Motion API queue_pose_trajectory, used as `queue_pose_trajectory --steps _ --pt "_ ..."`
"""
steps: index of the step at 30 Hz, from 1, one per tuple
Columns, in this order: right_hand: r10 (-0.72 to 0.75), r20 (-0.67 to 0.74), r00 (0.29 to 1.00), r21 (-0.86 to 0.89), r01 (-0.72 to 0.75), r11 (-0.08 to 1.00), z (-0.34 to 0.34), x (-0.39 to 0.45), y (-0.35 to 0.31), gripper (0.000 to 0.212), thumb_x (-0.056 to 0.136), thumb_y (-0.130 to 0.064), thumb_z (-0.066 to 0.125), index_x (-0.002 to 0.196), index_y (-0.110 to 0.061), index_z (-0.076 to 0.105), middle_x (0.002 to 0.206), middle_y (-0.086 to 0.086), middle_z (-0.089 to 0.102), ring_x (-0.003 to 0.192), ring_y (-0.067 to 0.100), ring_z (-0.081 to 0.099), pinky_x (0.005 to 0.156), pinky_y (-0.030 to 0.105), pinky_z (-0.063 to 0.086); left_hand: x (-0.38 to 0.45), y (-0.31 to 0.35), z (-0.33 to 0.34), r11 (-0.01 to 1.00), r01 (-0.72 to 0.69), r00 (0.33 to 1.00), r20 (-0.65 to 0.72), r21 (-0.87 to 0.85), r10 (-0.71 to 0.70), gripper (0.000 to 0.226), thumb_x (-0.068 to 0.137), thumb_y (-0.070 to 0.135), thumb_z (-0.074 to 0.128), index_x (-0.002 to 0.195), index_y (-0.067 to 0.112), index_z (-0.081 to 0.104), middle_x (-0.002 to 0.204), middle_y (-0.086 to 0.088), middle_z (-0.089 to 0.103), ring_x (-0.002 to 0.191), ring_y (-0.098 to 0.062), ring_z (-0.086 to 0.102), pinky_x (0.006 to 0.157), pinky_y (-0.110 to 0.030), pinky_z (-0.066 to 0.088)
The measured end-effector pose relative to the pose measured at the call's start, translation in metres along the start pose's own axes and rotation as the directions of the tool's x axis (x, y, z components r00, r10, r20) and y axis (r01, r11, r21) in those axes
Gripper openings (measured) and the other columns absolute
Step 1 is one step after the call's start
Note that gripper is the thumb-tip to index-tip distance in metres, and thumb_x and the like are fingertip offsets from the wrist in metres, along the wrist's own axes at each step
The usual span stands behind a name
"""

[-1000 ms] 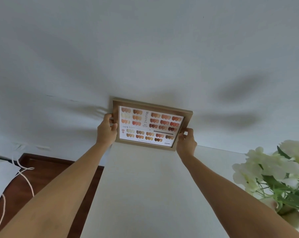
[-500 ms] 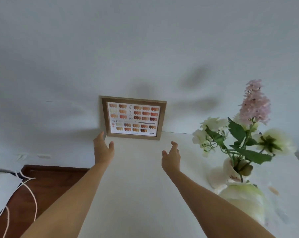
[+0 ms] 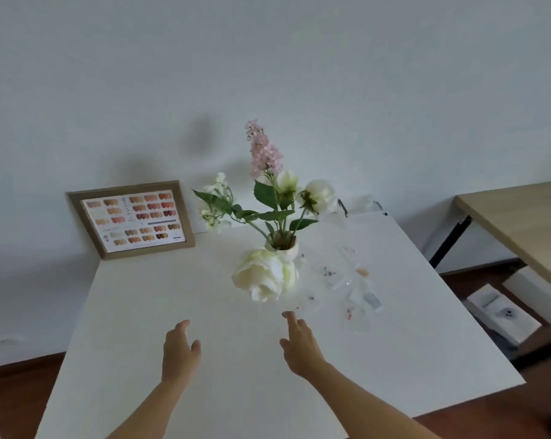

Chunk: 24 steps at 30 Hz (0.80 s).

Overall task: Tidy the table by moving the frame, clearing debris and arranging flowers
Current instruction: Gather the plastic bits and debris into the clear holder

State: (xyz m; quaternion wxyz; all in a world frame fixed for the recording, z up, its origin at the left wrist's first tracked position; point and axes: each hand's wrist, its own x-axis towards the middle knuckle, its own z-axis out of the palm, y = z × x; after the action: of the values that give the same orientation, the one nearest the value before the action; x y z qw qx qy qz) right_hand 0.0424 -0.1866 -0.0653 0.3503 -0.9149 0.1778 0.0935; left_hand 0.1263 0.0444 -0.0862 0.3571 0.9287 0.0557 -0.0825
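Note:
A wooden picture frame (image 3: 131, 219) with a colour-swatch print leans against the wall at the far left corner of the white table (image 3: 204, 391). A white vase (image 3: 283, 248) holds white and pink flowers (image 3: 264, 153) near the table's middle, with one large white bloom (image 3: 264, 277) drooping in front. Small clear packets and beads, the debris (image 3: 351, 283), lie scattered right of the vase. My left hand (image 3: 179, 353) and my right hand (image 3: 299, 343) hover over the near part of the table, fingers apart, holding nothing.
A wooden desk (image 3: 521, 217) with black legs stands to the right. White boxes (image 3: 502, 312) sit on the dark wood floor beneath it. The white wall runs right behind the table.
Both hands let go of the frame, which now leans on the wall, and drew back toward me. The view swung right, bringing the vase and debris into sight.

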Motion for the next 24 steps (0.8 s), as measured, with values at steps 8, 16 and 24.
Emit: queue_pose_trajectory --steps 8,16,24 --pt "0.23 -0.162 0.96 0.033 -0.228 0.973 -0.09 -0.075 0.146 0.046 0.095 -0.008 0.046 0.137 -0.016 0.029 0.123 0.015 0.05 0.104 0.029 0.057 0.082 0.034 0.049 -0.083 0.093 0.102 0.983 -0.178 0.96 0.227 0.033 0.166 0.047 0.088 0.005 0.055 0.133 0.009 0.043 0.135 -0.017 0.046 0.123 -0.031 0.048 0.102 -0.043 0.043" --pt "0.262 -0.207 0.943 0.071 -0.253 0.965 -0.131 -0.063 0.196 0.04 0.095 -0.009 0.049 0.132 -0.015 0.035 0.123 0.015 0.052 0.104 0.027 0.055 0.078 0.029 0.045 -0.074 0.165 0.15 0.958 -0.271 0.941 0.235 0.092 0.244 0.043 0.088 0.008 0.054 0.131 0.011 0.045 0.131 -0.013 0.05 0.122 -0.03 0.045 0.101 -0.042 0.043" --pt "0.28 -0.156 0.947 0.017 -0.281 0.96 -0.168 -0.007 0.223 0.041 0.094 -0.014 0.054 0.132 -0.017 0.037 0.124 0.012 0.052 0.108 0.026 0.054 0.087 0.033 0.047 -0.037 0.206 0.206 0.945 -0.3 0.944 0.187 0.132 0.274 0.04 0.087 0.009 0.057 0.126 0.012 0.05 0.129 -0.009 0.053 0.12 -0.027 0.047 0.095 -0.04 0.047"
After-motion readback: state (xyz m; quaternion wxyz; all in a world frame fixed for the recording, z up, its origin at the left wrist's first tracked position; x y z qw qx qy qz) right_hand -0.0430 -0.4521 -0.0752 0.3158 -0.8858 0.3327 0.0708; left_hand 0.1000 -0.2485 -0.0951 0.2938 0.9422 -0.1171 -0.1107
